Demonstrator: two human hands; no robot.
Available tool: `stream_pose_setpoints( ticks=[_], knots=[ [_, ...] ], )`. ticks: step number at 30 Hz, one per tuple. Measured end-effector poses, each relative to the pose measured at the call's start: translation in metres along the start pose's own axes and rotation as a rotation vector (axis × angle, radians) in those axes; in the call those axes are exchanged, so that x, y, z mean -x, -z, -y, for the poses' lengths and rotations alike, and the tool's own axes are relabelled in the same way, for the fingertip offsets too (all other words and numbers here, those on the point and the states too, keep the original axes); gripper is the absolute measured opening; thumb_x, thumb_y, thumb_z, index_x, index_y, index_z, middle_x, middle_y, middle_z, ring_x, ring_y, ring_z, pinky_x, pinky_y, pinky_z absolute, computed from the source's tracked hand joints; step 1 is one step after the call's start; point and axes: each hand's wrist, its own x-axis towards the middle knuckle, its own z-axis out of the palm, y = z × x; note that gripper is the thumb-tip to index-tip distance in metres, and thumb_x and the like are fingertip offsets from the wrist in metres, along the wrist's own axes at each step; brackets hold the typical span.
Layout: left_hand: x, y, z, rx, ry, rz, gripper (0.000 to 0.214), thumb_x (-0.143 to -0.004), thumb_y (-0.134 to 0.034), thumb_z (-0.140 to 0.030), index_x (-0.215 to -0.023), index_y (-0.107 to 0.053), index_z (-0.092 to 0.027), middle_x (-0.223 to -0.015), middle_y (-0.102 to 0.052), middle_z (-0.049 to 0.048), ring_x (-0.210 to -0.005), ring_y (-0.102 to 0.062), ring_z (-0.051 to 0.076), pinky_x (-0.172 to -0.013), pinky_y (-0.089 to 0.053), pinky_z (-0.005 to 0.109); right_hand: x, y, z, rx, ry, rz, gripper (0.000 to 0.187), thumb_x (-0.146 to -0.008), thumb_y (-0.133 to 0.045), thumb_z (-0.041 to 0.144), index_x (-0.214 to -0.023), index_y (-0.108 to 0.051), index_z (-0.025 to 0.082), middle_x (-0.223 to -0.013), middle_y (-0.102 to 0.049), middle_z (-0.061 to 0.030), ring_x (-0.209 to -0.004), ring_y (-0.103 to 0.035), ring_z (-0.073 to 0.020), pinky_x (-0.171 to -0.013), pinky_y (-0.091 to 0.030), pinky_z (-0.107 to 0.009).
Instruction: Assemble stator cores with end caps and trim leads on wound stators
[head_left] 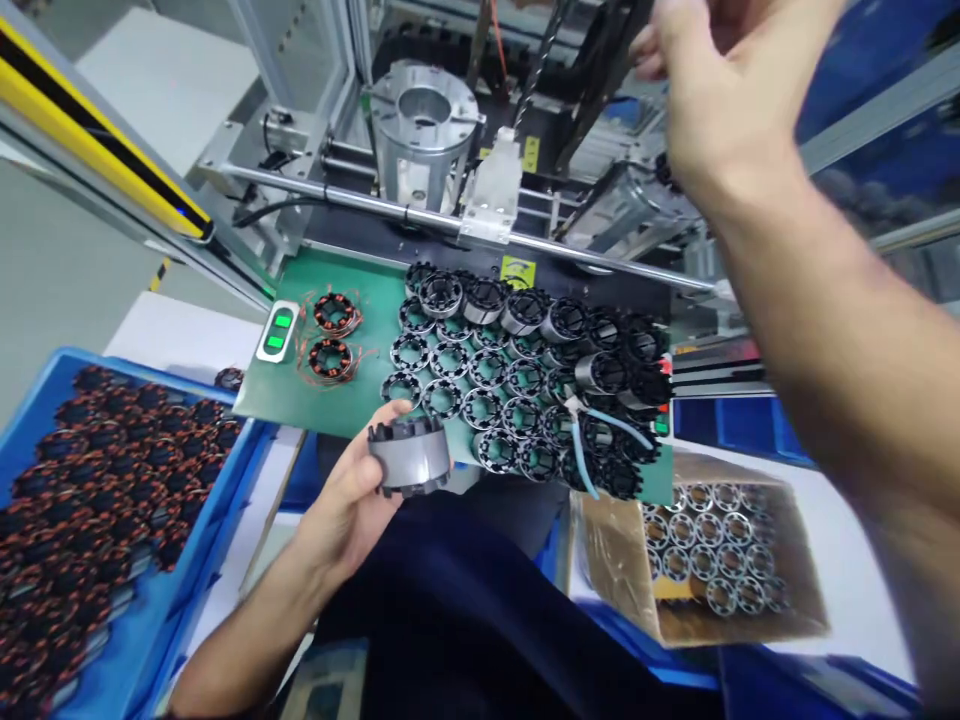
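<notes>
My left hand (352, 490) grips a grey stator core (409, 460) with black toothed insulators on both ends, held in front of the green worktop (277, 400). Rows of similar stator cores (489, 370) stand on the worktop just beyond it, some stacked on others. High at the upper right, my right hand (727, 80) is raised beside the machine, its fingers curled and partly cut off by the frame's top edge. Whatever those fingers hold, if anything, is hidden. Two stators wound with copper wire (331, 360) lie at the worktop's left.
Blue-handled nippers (592, 430) rest on the cores at right. Behind the worktop stands a machine with a metal rail (420, 215) and a cylindrical fixture (427, 130). A blue tray (202, 540) holds wound stators at left; a cardboard box (615, 560) holds bare ring cores at right.
</notes>
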Motion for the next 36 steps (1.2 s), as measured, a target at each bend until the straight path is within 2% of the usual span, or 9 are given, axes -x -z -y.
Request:
stream_pose_setpoints(
  ticks=[2, 5, 8, 13, 15, 19, 24, 30, 36],
  knots=[
    [-0.003, -0.002, -0.002, 0.039, 0.020, 0.049, 0.093, -0.066, -0.113, -0.066, -0.143, -0.079, -0.029, -0.115, -0.084, 0.0038, -0.098, -0.088, 0.027, -0.089, -0.072, 0.034, 0.034, -0.008, 0.060, -0.304, 0.004, 0.385, 0.029, -0.113, -0.080, 0.044, -0.136, -0.078, 0.026, -0.127, -0.084, -0.0024, -0.096, -0.077, -0.0113, -0.087, -0.063, -0.026],
    [-0.004, -0.007, -0.004, 0.007, 0.070, 0.199, 0.096, -0.062, -0.116, -0.059, -0.145, -0.078, -0.029, -0.114, -0.084, 0.0051, -0.105, -0.088, 0.033, -0.090, -0.072, 0.038, 0.094, -0.032, 0.131, -0.593, -0.013, 1.230, 0.080, -0.097, -0.098, 0.051, -0.166, -0.067, 0.026, -0.148, -0.083, -0.0073, -0.085, -0.081, -0.0139, -0.076, -0.067, -0.027],
    [0.001, -0.008, -0.002, -0.059, 0.075, 0.329, 0.105, -0.055, -0.119, -0.053, -0.148, -0.075, -0.028, -0.127, -0.085, 0.0097, -0.125, -0.084, 0.041, -0.101, -0.070, 0.045, 0.138, -0.055, 0.159, -0.786, -0.092, 1.487, 0.066, -0.098, -0.097, 0.043, -0.158, -0.074, 0.024, -0.153, -0.082, -0.0078, -0.091, -0.081, -0.0138, -0.079, -0.067, -0.024],
    [0.007, 0.012, 0.009, -0.105, -0.006, 0.346, 0.089, -0.084, -0.097, -0.079, -0.150, -0.071, -0.024, -0.126, -0.085, 0.0142, -0.117, -0.086, 0.038, -0.098, -0.068, 0.046, 0.133, -0.056, 0.167, -0.693, -0.010, 1.406, 0.052, -0.101, -0.093, 0.045, -0.143, -0.076, 0.018, -0.120, -0.087, -0.0039, -0.087, -0.075, -0.0140, -0.071, -0.059, -0.024],
    [-0.001, 0.033, 0.010, -0.379, -0.272, 0.126, 0.072, -0.102, -0.076, -0.078, -0.150, -0.067, -0.025, -0.116, -0.085, 0.0115, -0.105, -0.087, 0.032, -0.096, -0.067, 0.044, 0.107, -0.050, 0.167, -0.506, 0.047, 1.281, 0.053, -0.102, -0.092, 0.049, -0.142, -0.076, 0.019, -0.115, -0.085, -0.0033, -0.092, -0.075, -0.0170, -0.075, -0.058, -0.029],
    [-0.043, 0.082, -0.003, -0.935, -0.758, -0.537, 0.048, -0.097, -0.087, -0.051, -0.130, -0.069, -0.022, -0.099, -0.080, 0.0052, -0.099, -0.080, 0.027, -0.105, -0.058, 0.042, 0.029, -0.055, 0.148, -0.087, 0.081, 0.747, 0.067, -0.090, -0.103, 0.064, -0.137, -0.075, 0.025, -0.130, -0.082, -0.0078, -0.102, -0.069, -0.0217, -0.093, -0.059, -0.040],
    [-0.093, 0.123, -0.009, -1.029, -0.921, -0.798, 0.027, -0.095, -0.072, -0.030, -0.121, -0.068, -0.022, -0.084, -0.071, 0.0003, -0.081, -0.070, 0.024, -0.092, -0.050, 0.039, -0.067, -0.099, 0.102, 0.427, -0.043, 0.331, 0.077, -0.072, -0.118, 0.039, -0.133, -0.075, 0.020, -0.134, -0.082, -0.0070, -0.107, -0.064, -0.0196, -0.107, -0.054, -0.040],
    [-0.107, 0.146, 0.012, -1.070, -1.094, -0.910, 0.048, -0.077, -0.058, -0.017, -0.124, -0.053, -0.023, -0.091, -0.077, 0.0035, -0.087, -0.076, 0.029, -0.096, -0.052, 0.044, -0.104, -0.124, 0.076, 0.550, -0.033, 0.419, 0.070, -0.070, -0.118, 0.030, -0.128, -0.085, 0.013, -0.130, -0.088, -0.0135, -0.119, -0.079, -0.0311, -0.109, -0.060, -0.046],
    [-0.108, 0.143, 0.009, -1.135, -1.172, -0.911, 0.048, -0.079, -0.061, -0.010, -0.126, -0.058, -0.023, -0.089, -0.080, 0.0027, -0.083, -0.074, 0.028, -0.093, -0.049, 0.043, -0.127, -0.120, 0.077, 0.638, -0.002, 0.578, 0.071, -0.072, -0.118, 0.039, -0.134, -0.090, 0.017, -0.123, -0.089, -0.0087, -0.111, -0.081, -0.0241, -0.112, -0.064, -0.043]
  ],
)
